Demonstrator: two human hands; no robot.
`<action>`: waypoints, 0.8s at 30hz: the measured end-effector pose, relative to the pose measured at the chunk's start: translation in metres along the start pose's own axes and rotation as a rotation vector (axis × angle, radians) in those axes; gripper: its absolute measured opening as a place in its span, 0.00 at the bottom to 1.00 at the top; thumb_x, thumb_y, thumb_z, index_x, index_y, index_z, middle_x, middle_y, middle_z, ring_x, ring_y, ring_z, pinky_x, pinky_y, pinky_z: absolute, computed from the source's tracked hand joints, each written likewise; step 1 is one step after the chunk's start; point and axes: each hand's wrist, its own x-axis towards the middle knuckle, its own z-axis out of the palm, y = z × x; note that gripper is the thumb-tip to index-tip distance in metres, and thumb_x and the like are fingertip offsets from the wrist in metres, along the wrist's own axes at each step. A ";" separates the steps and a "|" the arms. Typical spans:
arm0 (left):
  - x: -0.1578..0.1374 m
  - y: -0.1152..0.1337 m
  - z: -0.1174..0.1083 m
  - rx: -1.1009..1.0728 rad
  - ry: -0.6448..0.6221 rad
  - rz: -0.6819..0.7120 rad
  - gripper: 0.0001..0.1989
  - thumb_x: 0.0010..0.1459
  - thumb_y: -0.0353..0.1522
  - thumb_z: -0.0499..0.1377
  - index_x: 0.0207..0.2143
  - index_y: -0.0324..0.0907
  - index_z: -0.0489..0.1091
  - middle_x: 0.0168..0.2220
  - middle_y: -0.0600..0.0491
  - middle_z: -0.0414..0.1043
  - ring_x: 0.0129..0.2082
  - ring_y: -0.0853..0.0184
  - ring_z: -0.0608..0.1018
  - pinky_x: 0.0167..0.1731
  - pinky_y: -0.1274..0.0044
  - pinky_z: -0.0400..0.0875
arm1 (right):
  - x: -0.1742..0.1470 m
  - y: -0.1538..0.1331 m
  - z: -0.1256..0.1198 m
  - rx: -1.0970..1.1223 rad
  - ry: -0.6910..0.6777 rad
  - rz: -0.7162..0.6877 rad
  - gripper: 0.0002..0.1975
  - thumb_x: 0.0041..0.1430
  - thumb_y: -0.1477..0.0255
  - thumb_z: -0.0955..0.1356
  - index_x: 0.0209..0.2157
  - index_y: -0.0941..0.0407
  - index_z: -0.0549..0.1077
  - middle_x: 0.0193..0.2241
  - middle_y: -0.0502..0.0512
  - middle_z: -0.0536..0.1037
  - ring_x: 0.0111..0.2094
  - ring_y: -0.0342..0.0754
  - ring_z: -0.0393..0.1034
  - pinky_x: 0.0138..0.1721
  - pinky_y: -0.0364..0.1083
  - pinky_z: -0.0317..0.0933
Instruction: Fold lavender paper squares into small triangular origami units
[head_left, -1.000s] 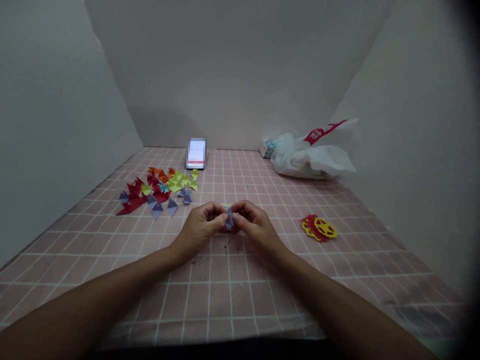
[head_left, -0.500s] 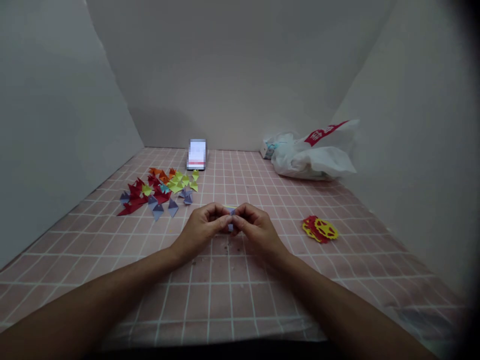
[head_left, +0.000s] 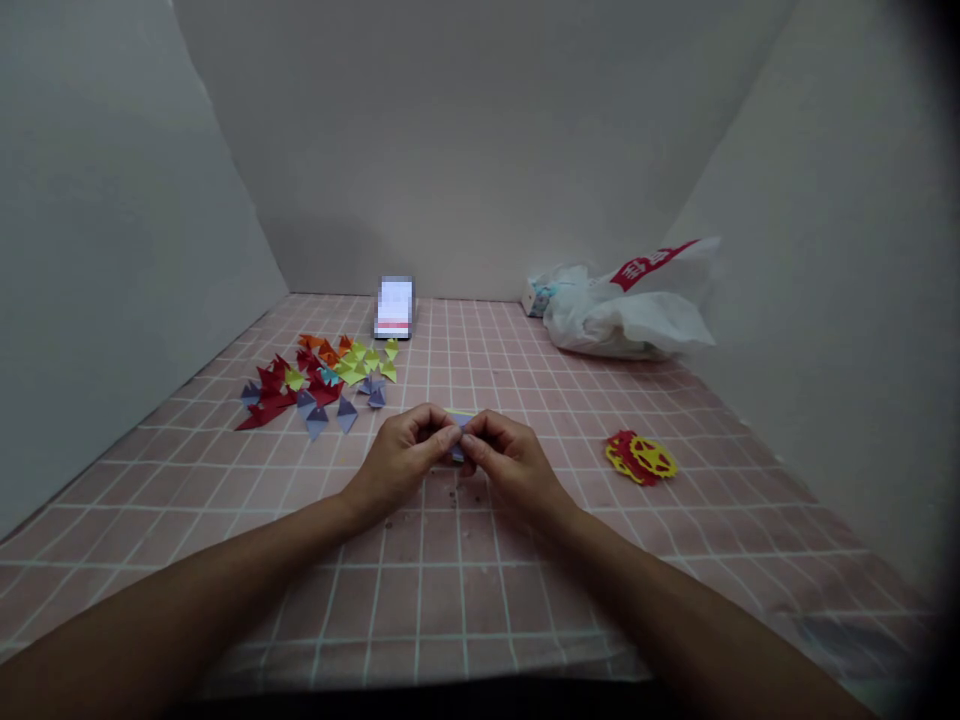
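Purple paper (head_left: 459, 447), small and folded, is pinched between the fingers of the left hand (head_left: 405, 458) and right hand (head_left: 504, 460) just above the pink worktop (head_left: 450, 580), seemingly so a crease can be pressed, near folded paper triangles (head_left: 319, 380).

Bare bench (head_left: 465, 590) is lying open around the hands; folded paper pieces (head_left: 319, 380) are crowding the left; a paper cutout (head_left: 640, 457) is sitting right; a plastic bag (head_left: 622, 305) is blocking the far right corner.

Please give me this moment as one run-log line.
left hand: pinching purple paper piece | right hand: pinching same piece | folded paper pile: far left
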 end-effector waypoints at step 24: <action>-0.001 0.000 -0.003 0.400 0.076 0.216 0.06 0.60 0.29 0.59 0.29 0.40 0.72 0.26 0.54 0.75 0.26 0.70 0.77 0.28 0.80 0.72 | 0.002 0.000 0.000 0.236 0.082 -0.055 0.05 0.59 0.69 0.71 0.30 0.55 0.74 0.23 0.48 0.77 0.26 0.43 0.72 0.31 0.44 0.64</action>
